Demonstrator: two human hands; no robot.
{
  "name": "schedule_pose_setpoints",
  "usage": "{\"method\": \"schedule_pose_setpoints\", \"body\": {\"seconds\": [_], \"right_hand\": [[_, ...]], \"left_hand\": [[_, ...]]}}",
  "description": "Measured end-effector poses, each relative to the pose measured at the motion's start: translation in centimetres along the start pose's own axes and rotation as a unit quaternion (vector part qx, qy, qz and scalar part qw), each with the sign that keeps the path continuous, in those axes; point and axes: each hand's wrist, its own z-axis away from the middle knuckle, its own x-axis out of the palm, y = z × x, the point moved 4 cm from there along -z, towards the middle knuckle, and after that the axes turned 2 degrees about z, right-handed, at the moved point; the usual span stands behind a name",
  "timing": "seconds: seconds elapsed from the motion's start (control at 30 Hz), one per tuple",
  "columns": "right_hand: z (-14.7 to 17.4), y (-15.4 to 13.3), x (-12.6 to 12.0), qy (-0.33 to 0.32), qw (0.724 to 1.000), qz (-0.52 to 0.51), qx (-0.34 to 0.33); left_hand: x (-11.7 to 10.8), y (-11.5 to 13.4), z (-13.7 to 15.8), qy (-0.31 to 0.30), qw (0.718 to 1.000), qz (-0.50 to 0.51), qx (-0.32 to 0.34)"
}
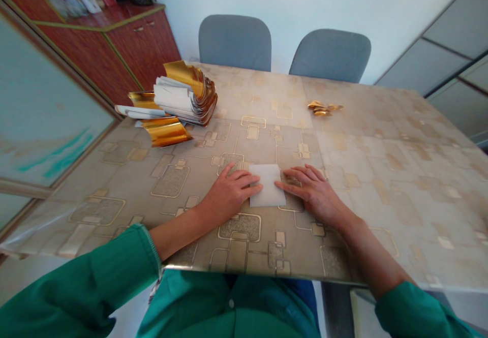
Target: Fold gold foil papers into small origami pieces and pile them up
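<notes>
A small white sheet of paper (267, 188) lies flat on the patterned tablecloth in front of me. My left hand (234, 188) rests at its left edge, palm down, fingertips touching the paper and fingers apart. From the other side my right hand (308, 188) lies with spread fingers, its thumb or nearest finger on the paper's right edge. Neither hand grips anything. Back on the left is a thick stack of gold and white foil paper (179, 99), some sheets curling off it. Farther right sits a little cluster of folded gold paper pieces (322, 108).
The table (381, 175) has a patterned, glossy cover, and its front edge is close to my body. Two grey chairs (234, 43) stand behind it against the wall. At the left are a reddish wooden cabinet (147, 43) and a framed glass panel (46, 104).
</notes>
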Motion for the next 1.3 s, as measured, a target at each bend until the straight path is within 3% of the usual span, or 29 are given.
{"method": "schedule_pose_setpoints", "body": {"seconds": [0.27, 0.57, 0.73, 0.87, 1.07, 1.3], "right_hand": [[-0.3, 0.1, -0.4, 0.009, 1.0, -0.027, 0.005], [-1.5, 0.0, -1.0, 0.018, 0.998, -0.06, 0.005], [-2.9, -2.0, -1.7, 0.047, 0.993, -0.107, 0.004], [-3.6, -4.1, -1.1, -0.002, 0.989, -0.136, -0.05], [-3.4, -4.0, -0.5, -0.024, 0.993, -0.105, -0.04], [-3.9, -4.2, 0.0, -0.006, 0.998, -0.05, -0.025]], "left_hand": [[-1.0, -0.1, 0.5, -0.009, 1.0, 0.012, -0.003], [-1.5, -0.5, -1.2, 0.012, 0.995, 0.1, -0.011], [-1.6, -0.8, -2.0, 0.012, 0.992, 0.128, -0.012], [-1.5, -0.9, -2.2, 0.006, 0.992, 0.122, -0.012], [-1.2, -1.5, -2.2, 0.015, 0.99, 0.14, -0.019], [-1.2, -1.8, -2.1, -0.018, 0.989, 0.139, -0.039]]}}
